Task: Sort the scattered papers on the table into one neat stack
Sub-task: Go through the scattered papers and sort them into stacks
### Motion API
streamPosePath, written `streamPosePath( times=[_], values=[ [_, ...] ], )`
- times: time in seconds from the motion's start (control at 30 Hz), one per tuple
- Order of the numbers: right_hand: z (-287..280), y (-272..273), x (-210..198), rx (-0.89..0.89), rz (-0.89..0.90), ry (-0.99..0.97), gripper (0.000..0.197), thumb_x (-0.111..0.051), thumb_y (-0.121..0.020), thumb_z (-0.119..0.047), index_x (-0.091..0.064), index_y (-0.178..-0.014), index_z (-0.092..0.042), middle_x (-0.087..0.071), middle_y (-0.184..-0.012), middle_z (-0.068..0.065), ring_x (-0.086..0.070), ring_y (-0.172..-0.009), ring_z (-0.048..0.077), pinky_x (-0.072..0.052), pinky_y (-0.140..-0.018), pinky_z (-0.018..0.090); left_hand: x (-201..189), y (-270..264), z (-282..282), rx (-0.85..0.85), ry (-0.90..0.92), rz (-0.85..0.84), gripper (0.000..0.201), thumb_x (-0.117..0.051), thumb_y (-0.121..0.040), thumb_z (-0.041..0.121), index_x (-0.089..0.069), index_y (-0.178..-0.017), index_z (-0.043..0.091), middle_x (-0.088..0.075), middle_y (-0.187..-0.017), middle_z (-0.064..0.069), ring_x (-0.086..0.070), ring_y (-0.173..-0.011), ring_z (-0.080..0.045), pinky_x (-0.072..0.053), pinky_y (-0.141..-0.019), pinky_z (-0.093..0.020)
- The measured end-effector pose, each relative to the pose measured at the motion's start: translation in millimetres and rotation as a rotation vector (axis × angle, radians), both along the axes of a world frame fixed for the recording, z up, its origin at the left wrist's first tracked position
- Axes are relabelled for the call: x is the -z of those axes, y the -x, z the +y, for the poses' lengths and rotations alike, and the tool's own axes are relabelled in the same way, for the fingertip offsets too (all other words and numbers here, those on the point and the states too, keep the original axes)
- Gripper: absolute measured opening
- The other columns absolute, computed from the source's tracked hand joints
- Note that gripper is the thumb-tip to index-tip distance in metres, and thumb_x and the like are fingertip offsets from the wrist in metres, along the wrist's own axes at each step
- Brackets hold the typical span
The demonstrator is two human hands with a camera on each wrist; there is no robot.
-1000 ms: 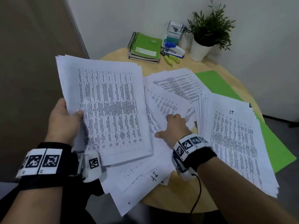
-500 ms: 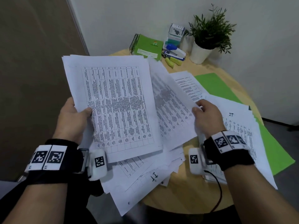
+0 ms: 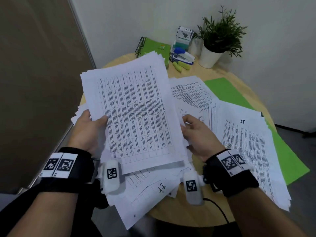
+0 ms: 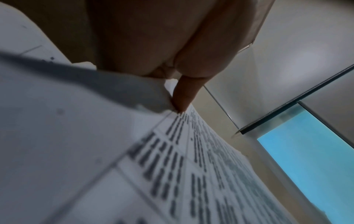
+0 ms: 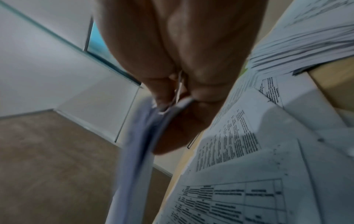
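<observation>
I hold a bundle of white printed sheets (image 3: 136,113) up above the round wooden table (image 3: 193,212), its top page a printed grid. My left hand (image 3: 89,129) grips the bundle's left edge, thumb (image 4: 184,94) on the top page (image 4: 191,174). My right hand (image 3: 196,134) pinches the bundle's right edge (image 5: 134,151), with the sheets between thumb and fingers. More loose papers (image 3: 191,93) lie fanned across the table behind the bundle. A thicker spread of pages (image 3: 248,147) lies at the right. Other sheets (image 3: 153,189) hang over the near edge.
A green folder (image 3: 227,91) lies under the right-hand pages. At the back stand a green spiral notebook (image 3: 153,48), a stapler with boxes (image 3: 183,55), two yellow-green highlighters (image 3: 181,66) and a potted plant (image 3: 215,45). A wall and brown panel close in the left side.
My right hand lifted sheets off the table and brought them left against the bundle in my left hand. Both hands now hold one bundle, turned more upright.
</observation>
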State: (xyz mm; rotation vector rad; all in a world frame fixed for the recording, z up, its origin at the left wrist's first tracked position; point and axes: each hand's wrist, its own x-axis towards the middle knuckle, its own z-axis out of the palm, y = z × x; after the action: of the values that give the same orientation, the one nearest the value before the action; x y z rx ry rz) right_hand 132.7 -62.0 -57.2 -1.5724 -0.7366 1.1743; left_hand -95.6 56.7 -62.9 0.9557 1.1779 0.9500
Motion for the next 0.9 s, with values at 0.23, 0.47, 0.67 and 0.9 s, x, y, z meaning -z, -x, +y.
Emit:
streamPosePath(
  times=[0.23,0.47,0.67,0.9],
  values=[
    [15,-24,22,0.072,-0.48,0.3,0.008,-0.067,-0.088,-0.024,-0.065,-0.089,-0.017,-0.066,-0.088,0.001,-0.061,-0.078,0.019,-0.053,-0.072,0.032,3,32,10,-0.067,-0.146,0.298,0.026,-0.055,-0.096,0.005,-0.051,-0.118,0.018,-0.062,-0.106,-0.003,-0.063,-0.089,-0.019,-0.047,-0.062,-0.026],
    [28,5,34,-0.3,-1.006,0.523,0.07,-0.073,-0.078,-0.044,-0.045,-0.135,-0.016,-0.046,-0.13,0.005,-0.046,-0.119,0.024,-0.047,-0.094,0.043,8,36,13,-0.056,-0.22,0.457,0.03,-0.058,-0.094,0.006,-0.05,-0.121,0.014,-0.06,-0.105,-0.004,-0.054,-0.074,-0.005,-0.039,-0.059,-0.023],
    [23,1,34,-0.238,-0.849,0.493,0.007,-0.054,-0.094,-0.013,-0.054,-0.101,-0.015,-0.063,-0.108,0.007,-0.056,-0.069,0.012,-0.049,-0.06,0.025,5,35,14,-0.047,-0.209,0.382,0.032,-0.057,-0.094,0.004,-0.051,-0.123,0.013,-0.061,-0.1,-0.003,-0.059,-0.083,-0.019,-0.045,-0.062,-0.028],
    [14,12,46,-0.384,-1.069,0.501,0.064,-0.072,-0.081,-0.038,-0.043,-0.133,-0.015,-0.045,-0.127,0.006,-0.042,-0.119,0.025,-0.047,-0.092,0.045,5,36,17,-0.049,-0.156,0.281,0.029,-0.057,-0.094,0.004,-0.053,-0.118,0.02,-0.065,-0.108,-0.005,-0.064,-0.1,-0.027,-0.052,-0.089,-0.045]
  ],
)
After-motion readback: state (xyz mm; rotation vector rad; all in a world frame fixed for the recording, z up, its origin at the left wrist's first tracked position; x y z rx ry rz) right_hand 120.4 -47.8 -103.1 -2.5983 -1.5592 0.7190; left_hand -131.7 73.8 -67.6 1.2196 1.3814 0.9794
